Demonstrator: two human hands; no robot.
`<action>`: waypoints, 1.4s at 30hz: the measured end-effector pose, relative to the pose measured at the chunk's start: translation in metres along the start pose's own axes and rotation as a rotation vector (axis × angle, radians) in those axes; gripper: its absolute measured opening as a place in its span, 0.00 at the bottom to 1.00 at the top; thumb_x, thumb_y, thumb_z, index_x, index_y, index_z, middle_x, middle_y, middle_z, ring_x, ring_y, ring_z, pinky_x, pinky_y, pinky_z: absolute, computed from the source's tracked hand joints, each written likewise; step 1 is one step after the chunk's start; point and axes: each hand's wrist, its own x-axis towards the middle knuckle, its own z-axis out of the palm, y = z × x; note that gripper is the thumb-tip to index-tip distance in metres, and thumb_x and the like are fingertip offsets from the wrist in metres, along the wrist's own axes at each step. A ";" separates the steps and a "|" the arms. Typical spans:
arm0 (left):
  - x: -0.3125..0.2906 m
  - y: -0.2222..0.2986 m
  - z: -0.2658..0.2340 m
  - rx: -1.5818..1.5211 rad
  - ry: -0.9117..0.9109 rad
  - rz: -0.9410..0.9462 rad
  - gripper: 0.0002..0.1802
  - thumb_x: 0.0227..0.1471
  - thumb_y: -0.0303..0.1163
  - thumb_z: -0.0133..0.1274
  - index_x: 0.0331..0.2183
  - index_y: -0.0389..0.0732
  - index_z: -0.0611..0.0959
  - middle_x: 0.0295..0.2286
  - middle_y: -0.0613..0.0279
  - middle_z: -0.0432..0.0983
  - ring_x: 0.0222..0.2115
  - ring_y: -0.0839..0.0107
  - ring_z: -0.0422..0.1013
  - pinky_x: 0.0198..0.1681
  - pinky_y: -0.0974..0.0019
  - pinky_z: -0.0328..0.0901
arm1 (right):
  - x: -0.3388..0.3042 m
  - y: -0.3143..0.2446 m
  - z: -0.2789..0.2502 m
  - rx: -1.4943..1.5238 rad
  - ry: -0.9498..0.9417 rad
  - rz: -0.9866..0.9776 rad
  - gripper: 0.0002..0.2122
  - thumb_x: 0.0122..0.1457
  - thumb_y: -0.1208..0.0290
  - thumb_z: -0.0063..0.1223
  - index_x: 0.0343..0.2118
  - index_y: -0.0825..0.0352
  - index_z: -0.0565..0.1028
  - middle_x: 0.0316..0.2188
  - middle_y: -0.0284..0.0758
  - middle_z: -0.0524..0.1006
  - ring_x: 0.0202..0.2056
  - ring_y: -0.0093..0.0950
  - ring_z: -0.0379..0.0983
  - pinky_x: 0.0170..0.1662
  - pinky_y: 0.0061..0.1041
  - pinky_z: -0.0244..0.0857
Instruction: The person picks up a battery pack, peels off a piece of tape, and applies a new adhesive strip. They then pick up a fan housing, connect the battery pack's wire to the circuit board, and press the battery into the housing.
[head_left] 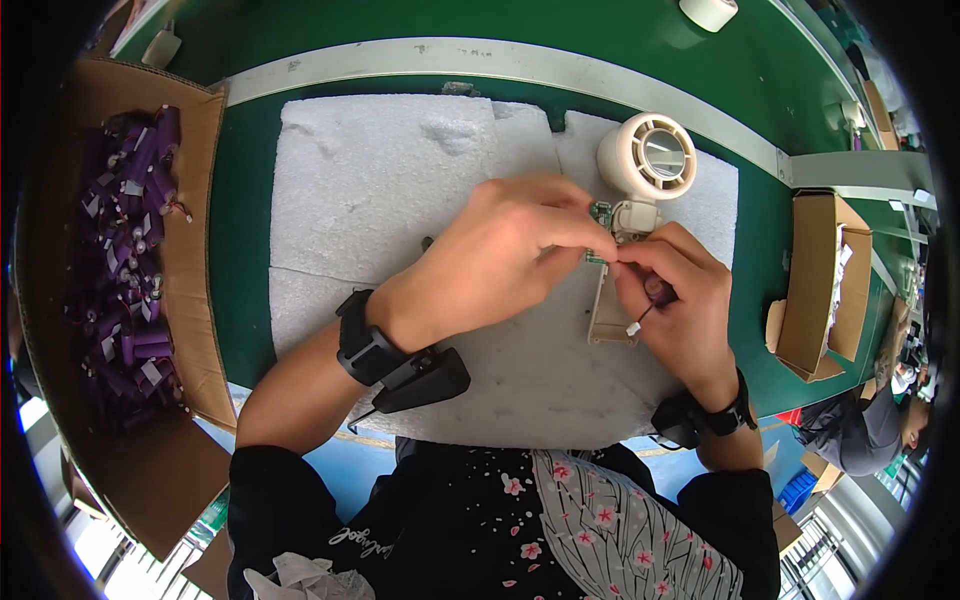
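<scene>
A cream handheld fan (648,157) lies on the foam sheet, its round slotted head away from me and its handle shell (612,338) toward me. At the handle's top sits a small green circuit board (601,214). My left hand (505,250) pinches this board, fingers closed and partly hiding it. My right hand (685,292) meets it from the other side, thumb and forefinger together at the board's edge. A purple battery (660,291) is tucked in my right fingers, with a white plug (633,328) on its lead. Whatever lies between the touching fingertips is too small to see.
White foam sheeting (370,190) covers the green bench. On the left, a cardboard box (195,240) holds many purple batteries (130,250). A smaller cardboard box (812,285) with white pieces stands right. A person (865,435) sits beyond it.
</scene>
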 end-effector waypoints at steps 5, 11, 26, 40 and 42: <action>0.002 0.009 0.009 -0.132 -0.040 -0.018 0.15 0.38 0.14 0.56 0.31 0.41 0.82 0.33 0.61 0.74 0.30 0.68 0.72 0.31 0.70 0.68 | 0.001 0.005 0.000 0.002 0.023 -0.031 0.07 0.45 0.85 0.59 0.29 0.69 0.77 0.24 0.31 0.72 0.19 0.19 0.65 0.23 0.17 0.59; 0.001 0.012 0.006 -0.202 -0.081 -0.083 0.14 0.40 0.15 0.56 0.33 0.39 0.79 0.30 0.61 0.75 0.28 0.72 0.72 0.31 0.71 0.68 | -0.002 0.001 -0.003 0.078 -0.072 -0.059 0.08 0.44 0.86 0.58 0.28 0.70 0.76 0.23 0.31 0.71 0.18 0.19 0.64 0.22 0.18 0.58; -0.006 0.017 0.012 -0.123 -0.043 -0.046 0.25 0.38 0.15 0.57 0.42 0.42 0.76 0.30 0.63 0.76 0.28 0.71 0.74 0.30 0.72 0.69 | -0.007 0.000 -0.006 0.041 -0.074 -0.079 0.09 0.41 0.83 0.62 0.29 0.68 0.77 0.25 0.34 0.74 0.19 0.23 0.71 0.21 0.20 0.63; -0.006 0.018 0.017 -0.202 0.020 -0.095 0.31 0.38 0.14 0.57 0.47 0.43 0.73 0.36 0.60 0.73 0.29 0.73 0.72 0.30 0.74 0.69 | -0.005 0.004 -0.010 -0.035 0.050 -0.131 0.14 0.40 0.80 0.67 0.33 0.68 0.78 0.33 0.36 0.73 0.24 0.23 0.72 0.24 0.19 0.66; -0.007 0.020 0.017 -0.124 0.011 -0.101 0.29 0.38 0.14 0.57 0.46 0.42 0.74 0.37 0.59 0.71 0.29 0.74 0.71 0.30 0.74 0.69 | -0.005 0.006 -0.009 -0.014 0.060 -0.113 0.14 0.40 0.80 0.67 0.32 0.68 0.78 0.33 0.36 0.73 0.24 0.23 0.72 0.24 0.18 0.66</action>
